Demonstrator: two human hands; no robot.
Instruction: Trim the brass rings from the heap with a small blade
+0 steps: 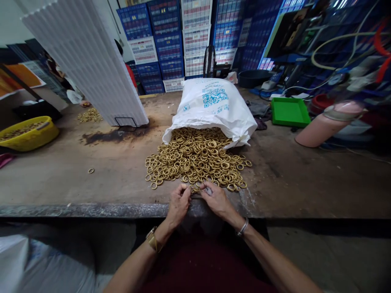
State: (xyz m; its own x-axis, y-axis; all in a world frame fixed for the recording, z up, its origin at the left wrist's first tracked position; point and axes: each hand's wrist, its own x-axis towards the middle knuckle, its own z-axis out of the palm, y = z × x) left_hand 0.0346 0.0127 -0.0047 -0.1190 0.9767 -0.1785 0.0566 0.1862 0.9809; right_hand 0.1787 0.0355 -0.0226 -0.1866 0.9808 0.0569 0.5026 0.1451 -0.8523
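Observation:
At the table's front edge, both hands are closed in a pinch close together. My left hand (179, 203) holds a brass-coloured ring (194, 189) between thumb and forefinger. The fingertips of my right hand (217, 200) are pressed together beside that ring, with a small pale thing (208, 191) showing among them that I cannot make out. Just beyond my hands spreads a heap of brass-coloured rings (195, 158). It spills from the open mouth of a white woven sack (210, 110) lying on its side. One single ring (91, 171) lies apart on the left.
A yellow basin (36, 136) of small pieces stands at the left. A white corrugated panel (100, 61) rises from the table (290, 179) near a smaller ring pile (90, 115). To the right are a green tray (290, 112) and a pink cylinder (324, 126). Stacked crates (169, 40) line the back.

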